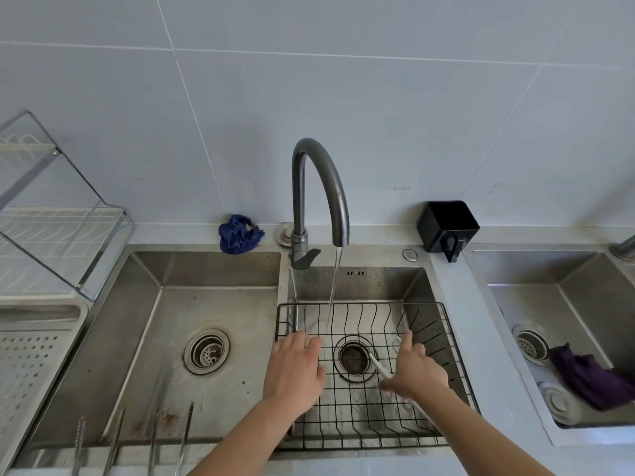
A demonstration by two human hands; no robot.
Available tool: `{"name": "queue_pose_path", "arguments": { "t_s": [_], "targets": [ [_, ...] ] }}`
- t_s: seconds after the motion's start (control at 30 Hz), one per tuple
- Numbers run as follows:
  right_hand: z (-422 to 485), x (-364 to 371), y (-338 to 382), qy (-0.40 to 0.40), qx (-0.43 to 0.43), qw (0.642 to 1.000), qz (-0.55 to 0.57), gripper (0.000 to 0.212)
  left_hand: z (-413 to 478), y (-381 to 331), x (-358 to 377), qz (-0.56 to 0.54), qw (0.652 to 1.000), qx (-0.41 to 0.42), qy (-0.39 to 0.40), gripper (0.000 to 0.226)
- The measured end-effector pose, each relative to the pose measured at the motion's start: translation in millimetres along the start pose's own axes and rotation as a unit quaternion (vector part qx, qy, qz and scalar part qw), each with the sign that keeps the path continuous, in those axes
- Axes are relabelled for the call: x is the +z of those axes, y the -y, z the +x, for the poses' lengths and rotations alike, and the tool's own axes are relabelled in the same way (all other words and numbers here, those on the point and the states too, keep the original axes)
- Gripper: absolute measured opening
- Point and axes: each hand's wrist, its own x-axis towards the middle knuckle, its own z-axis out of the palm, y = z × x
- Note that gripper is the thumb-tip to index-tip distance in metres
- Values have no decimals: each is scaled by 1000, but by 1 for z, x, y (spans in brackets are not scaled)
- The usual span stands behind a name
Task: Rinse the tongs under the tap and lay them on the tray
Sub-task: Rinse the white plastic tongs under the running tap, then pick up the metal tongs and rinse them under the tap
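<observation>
The tap [323, 187] is running, and a thin stream falls into the middle sink [360, 286] over a black wire basket [360, 427]. My right hand [417, 374] is low in the basket, with thumb and fingers closed on a pair of pale, thin tongs [378, 365]. One arm of the tongs points toward the drain, and the hand hides the rest. My left hand [295, 372] lies palm down at the basket's left side, just left of the stream. Something pale shows under its fingertips; I cannot tell what it is. A perforated grey tray [31, 369] sits at the far left.
Several metal tongs [151, 438] lie across the front edge of the left sink [206, 304]. A dish rack [58, 218] stands back left. A blue cloth [238, 233] and a black holder [446, 228] are behind the sinks. The right sink [567, 297] holds a purple cloth [587, 376].
</observation>
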Motion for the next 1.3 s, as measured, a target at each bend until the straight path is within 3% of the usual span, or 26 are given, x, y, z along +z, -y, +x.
{"name": "queue_pose_path", "arguments": {
  "t_s": [0.4,0.47,0.57,0.67,0.73,0.87,1.03,1.17,1.3],
  "targets": [
    [-13,10,1,-18,-10,998,-59,129,-20,4,5,9,1000,-22,5,43],
    [-17,3,8,-22,-20,996,-88,115,-21,8,2,10,999,-33,2,43],
    [-23,-7,22,-73,-61,989,-117,75,-23,15,-1,6,999,-51,-8,42],
    [-27,-7,49,-107,-132,985,-12,38,-26,22,-6,1,997,-73,-23,42],
    [-32,-4,74,-121,-175,975,66,27,-31,31,-11,3,995,-96,-38,41],
    [-46,12,124,-127,-260,950,118,24,-47,58,-23,23,985,-161,-59,36],
    [-52,33,170,-62,-293,942,151,28,-84,90,-37,54,965,-246,-74,30],
    [-51,45,177,-71,-294,940,160,30,-127,113,-32,17,948,-310,-75,41],
    [-48,51,176,-80,-297,933,187,32,-158,123,-19,9,938,-345,-28,53]
  ]
}}
